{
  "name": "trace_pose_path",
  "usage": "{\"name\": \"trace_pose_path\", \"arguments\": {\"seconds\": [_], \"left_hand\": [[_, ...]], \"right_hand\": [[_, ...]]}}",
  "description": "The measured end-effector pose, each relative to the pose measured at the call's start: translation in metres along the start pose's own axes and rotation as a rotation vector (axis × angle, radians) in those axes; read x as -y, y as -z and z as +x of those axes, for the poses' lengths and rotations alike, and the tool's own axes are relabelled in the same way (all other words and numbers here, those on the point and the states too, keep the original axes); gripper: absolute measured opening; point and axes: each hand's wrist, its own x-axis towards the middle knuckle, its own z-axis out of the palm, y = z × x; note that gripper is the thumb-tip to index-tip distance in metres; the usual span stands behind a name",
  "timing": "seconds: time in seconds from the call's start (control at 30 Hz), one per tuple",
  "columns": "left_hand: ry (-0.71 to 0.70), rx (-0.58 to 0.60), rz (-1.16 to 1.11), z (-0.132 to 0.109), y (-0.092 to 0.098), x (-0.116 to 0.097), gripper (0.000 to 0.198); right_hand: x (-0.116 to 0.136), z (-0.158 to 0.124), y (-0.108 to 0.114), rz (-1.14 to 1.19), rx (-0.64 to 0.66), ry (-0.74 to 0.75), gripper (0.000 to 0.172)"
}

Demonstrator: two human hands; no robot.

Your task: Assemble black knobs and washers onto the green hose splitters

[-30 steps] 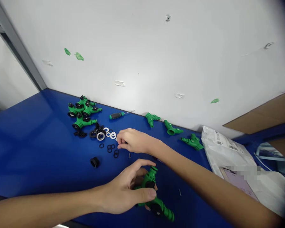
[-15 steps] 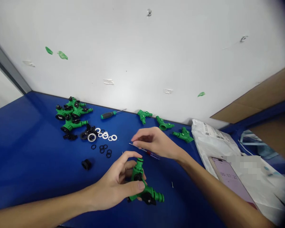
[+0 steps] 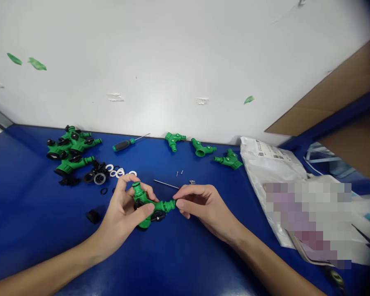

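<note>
My left hand (image 3: 120,216) is closed round a green Y-shaped hose splitter (image 3: 144,224) with black valve knobs, one outlet pointing up and the other to the right. At the tip of the right outlet, the thumb and forefinger of my right hand (image 3: 208,203) pinch its end. Whether a small ring sits between those fingertips I cannot make out. Just beyond the right hand lies a thin screwdriver (image 3: 165,183), its handle mostly hidden by the fingers. Small screws (image 3: 192,181) rest on the blue table behind it.
Finished-looking splitters (image 3: 74,144) are heaped at back left, near black fittings and white washers (image 3: 109,167). A green-handled screwdriver (image 3: 125,145) and three green splitter bodies (image 3: 203,149) lie along the wall. A black cap (image 3: 93,216) sits at left, plastic packages (image 3: 271,164) at right.
My left hand has raised the splitter away from me, leftward in view. My right hand has left the thin screwdriver and come to the splitter's right outlet. The view has shifted right.
</note>
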Motion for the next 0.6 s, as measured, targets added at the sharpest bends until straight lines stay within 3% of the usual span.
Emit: {"name": "trace_pose_path", "arguments": {"seconds": [0.13,0.27,0.4,0.6], "left_hand": [[0.011,0.019,0.026,-0.001,0.000,0.002,0.036],[0.073,0.023,-0.062,-0.001,-0.002,0.001,0.034],[0.184,0.022,-0.181,-0.002,-0.005,-0.003,0.032],[0.280,0.045,-0.281,-0.002,-0.006,-0.006,0.031]], "right_hand": [[-0.001,-0.003,-0.003,-0.031,-0.003,0.055,0.013],[0.001,-0.007,-0.008,-0.189,-0.025,0.300,0.004],[0.003,-0.009,-0.008,-0.416,-0.041,0.484,0.009],[0.007,-0.012,-0.004,-0.580,0.027,0.710,0.017]]}}
